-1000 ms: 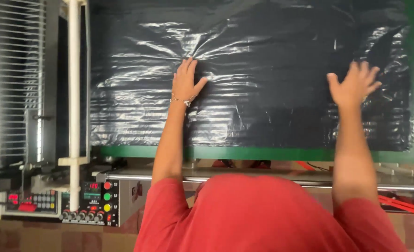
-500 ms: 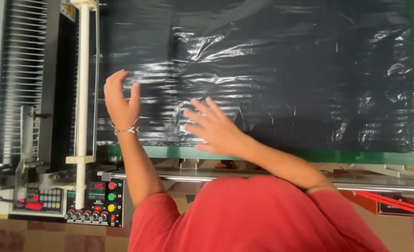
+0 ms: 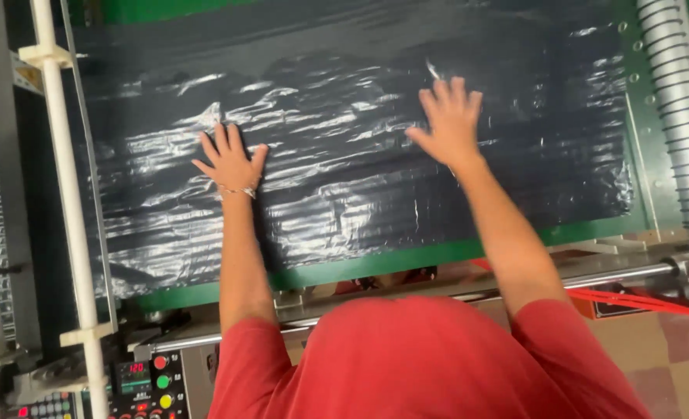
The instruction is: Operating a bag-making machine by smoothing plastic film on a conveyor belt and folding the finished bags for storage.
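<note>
A: Both hands lie flat on the black plastic sheet (image 3: 360, 163); the left hand (image 3: 230, 164) sits near its left half, fingers spread and pressed down, gripping nothing; the right hand (image 3: 451, 120) rests further up and to the right, fingers likewise apart, palm on the film

B: And the sheet itself?

A: Spread over the green table (image 3: 406, 260) of the machine, wrinkled and glossy, its near edge just short of the table's front rim

B: What could go wrong?

A: I'd judge the film may crease or skid under the palms, being so slick and thin; a snag from the bracelet (image 3: 238, 191) on the left wrist might tear it; the ribbed roller (image 3: 680, 116) at the right is near enough to catch a loose edge

B: Any labels or signs?

A: A control panel (image 3: 147, 384) at the lower left, dark, with round red, green and yellow buttons and a small red lit display; beside it a white post (image 3: 69, 194) runs upright
</note>
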